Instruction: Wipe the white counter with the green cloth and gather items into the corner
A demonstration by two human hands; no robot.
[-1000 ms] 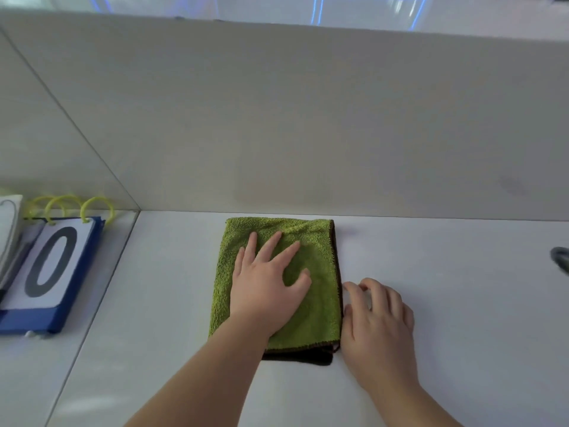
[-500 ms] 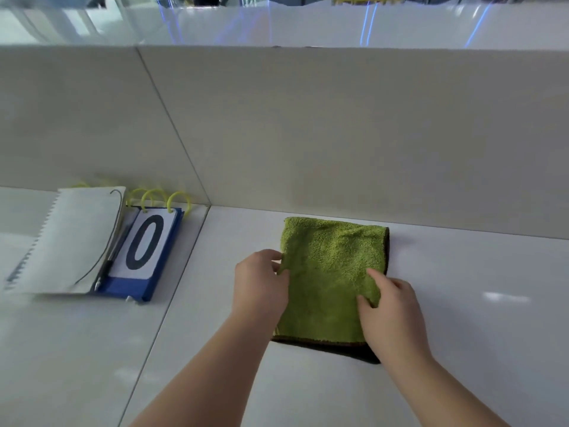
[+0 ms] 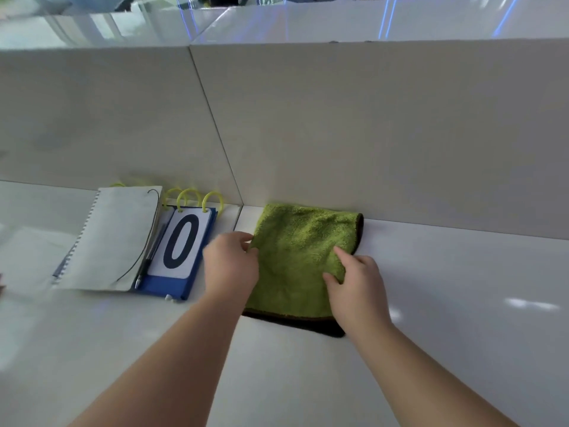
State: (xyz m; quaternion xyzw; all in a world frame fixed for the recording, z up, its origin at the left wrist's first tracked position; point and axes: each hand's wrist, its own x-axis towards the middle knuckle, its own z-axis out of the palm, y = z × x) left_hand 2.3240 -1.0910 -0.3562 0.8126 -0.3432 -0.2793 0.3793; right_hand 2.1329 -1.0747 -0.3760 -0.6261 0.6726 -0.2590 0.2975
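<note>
Green and fluffy, the cloth (image 3: 301, 257) lies folded on the white counter (image 3: 462, 303). Its far edge touches the back wall (image 3: 369, 134). A moment ago my left hand lay flat on top of it, and my right hand sat beside it on the counter. Now both hands have hold of it. My left hand (image 3: 231, 266) pinches the left edge with thumb and fingers. My right hand (image 3: 358, 288) grabs a bit of cloth near the right edge, and it bunches up there. The cloth has not left its spot by the wall.

I think I am done pressing it flat and am getting ready to lift it or open it. On my left, the notebook (image 3: 110, 238), the pen (image 3: 147, 263) and the blue number card (image 3: 181, 241) sit close together by the wall. They look gathered already.
</note>
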